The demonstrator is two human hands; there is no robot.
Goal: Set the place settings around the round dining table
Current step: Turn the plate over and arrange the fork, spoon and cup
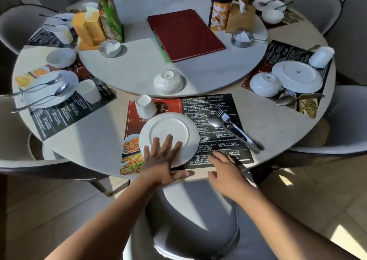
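One near place setting lies on the round desk (95, 140): one printed placemat (216, 104), one plate (169, 128), one cup (146, 105), one spoon (216, 120) and one fork (225, 115). The plate is white, glossy and round, turned upside down on the placemat's left half. The cup, also white, stands upside down just beyond it. The spoon and fork are shiny metal and lie side by side on the placemat's dark right half. One white bowl (168, 82) sits upturned on the near edge of the pale round turntable (139, 69), which also carries one flat red menu book (185, 34). Two more settings flank this one, with a left plate (72, 78) and a right plate (296, 77).

The left hand (160, 160) lies flat on the near plate with fingers spread, the thumb at the desk's edge. The right hand (226, 168), blurred, reaches palm down over the placemat's near edge with fingers relaxed; whether it touches is unclear.
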